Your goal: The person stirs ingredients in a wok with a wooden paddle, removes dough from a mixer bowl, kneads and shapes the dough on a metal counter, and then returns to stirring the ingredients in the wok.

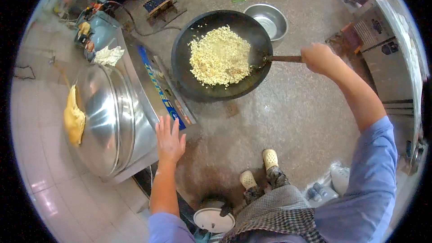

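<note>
Here, your right hand [320, 58] grips the brown handle [288, 58] at the far black wok [182, 54]; inside, crumbly chopped food [219, 57] lies pale yellow. Your left hand [170, 144], fingers apart, is near the blue strip [158, 87].

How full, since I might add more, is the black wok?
Partly full: pale, crumbly food covers the middle of the wok, with dark, mostly bare wall showing around it. The food's depth I cannot tell.
</note>
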Motion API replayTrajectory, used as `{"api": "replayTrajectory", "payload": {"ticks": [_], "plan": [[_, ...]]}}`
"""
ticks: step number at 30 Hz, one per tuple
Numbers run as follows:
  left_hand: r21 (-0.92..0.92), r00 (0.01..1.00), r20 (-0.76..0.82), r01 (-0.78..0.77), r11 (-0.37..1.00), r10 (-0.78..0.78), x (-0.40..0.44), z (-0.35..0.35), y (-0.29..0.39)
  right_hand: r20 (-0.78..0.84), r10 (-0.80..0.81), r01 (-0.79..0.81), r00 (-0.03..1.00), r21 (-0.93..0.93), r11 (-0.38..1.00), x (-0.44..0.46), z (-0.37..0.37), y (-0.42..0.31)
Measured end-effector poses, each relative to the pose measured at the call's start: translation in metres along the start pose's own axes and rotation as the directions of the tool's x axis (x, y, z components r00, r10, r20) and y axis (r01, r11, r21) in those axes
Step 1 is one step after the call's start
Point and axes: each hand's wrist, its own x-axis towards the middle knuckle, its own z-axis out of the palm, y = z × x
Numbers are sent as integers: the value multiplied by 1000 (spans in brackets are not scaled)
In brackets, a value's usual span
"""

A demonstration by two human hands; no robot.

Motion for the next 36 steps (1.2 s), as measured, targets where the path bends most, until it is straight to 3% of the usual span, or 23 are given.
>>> {"api": "replayTrajectory", "payload": {"ticks": [2, 4, 7, 10, 11, 12, 13, 14, 15, 16, 18, 20, 21, 25, 29, 32, 33, 36], "plan": [[27, 999, 34, 10, 1000, -11, 2, -1, 0, 59, -11, 11, 998, 14, 1000, 28, 9, -10], [43, 998, 65, 16, 999, -19, 4, -1, -1, -26, 29, -23, 999, 218, 976, 75, 70, -24], [35, 996, 90, 19, 999, -22, 6, 2, -2, -110, -12, 54, 994, 380, 924, 127, 139, -74], [22, 995, 94, 15, 1000, -17, 2, 5, -3, -103, 42, 24, 994, 561, 827, 145, 188, -143], [26, 996, 92, 13, 1000, -15, 2, 5, -3, -192, 34, 104, 981, 663, 741, 142, 203, -163], [28, 996, 86, 10, 1000, -12, 3, 5, -2, -281, 41, 190, 959, 742, 642, 137, 210, -178], [37, 996, 92, 11, 999, -14, 4, 4, -1, -50, 4, 45, 999, 926, 375, 135, 205, -187], [46, 995, 99, 10, 999, -14, 5, 4, -1, 165, -102, -156, 981, 984, 85, 131, 201, -195], [52, 994, 108, 7, 999, -12, 4, 3, 0, 287, -117, -310, 951, 890, -335, 116, 191, -198], [45, 995, 101, 1, 999, -5, 3, 4, 0, 313, -166, -352, 935, 768, -535, 105, 198, -197], [35, 997, 74, -11, 999, 9, 1, 7, -2, 313, -268, -383, 911, 406, -829, 83, 208, -195], [14, 998, 69, -16, 1000, 15, 0, 6, -2, 266, -311, -373, 912, 229, -899, 35, 215, -211], [2, 998, 63, -18, 1000, 18, 0, 6, 0, 238, -327, -365, 915, 139, -921, 16, 214, -213], [28, 999, 25, -23, 999, 23, 0, 4, 1, 348, -259, -415, 901, 515, -750, -27, 192, -175], [35, 999, -10, -33, 999, 33, -1, 2, 2, 421, -131, -418, 897, 714, -562, -66, 189, -150], [27, 1000, -8, -23, 999, 24, -3, 1, 1, 485, -207, -527, 849, 771, -358, -67, 188, -157], [30, 1000, -12, -21, 999, 21, -2, 1, 0, 477, -240, -520, 845, 838, -167, -68, 174, -152], [23, 998, -51, -34, 999, 36, -5, 3, -3, 518, -266, -502, 813, 855, 132, -42, 152, -112]]}}
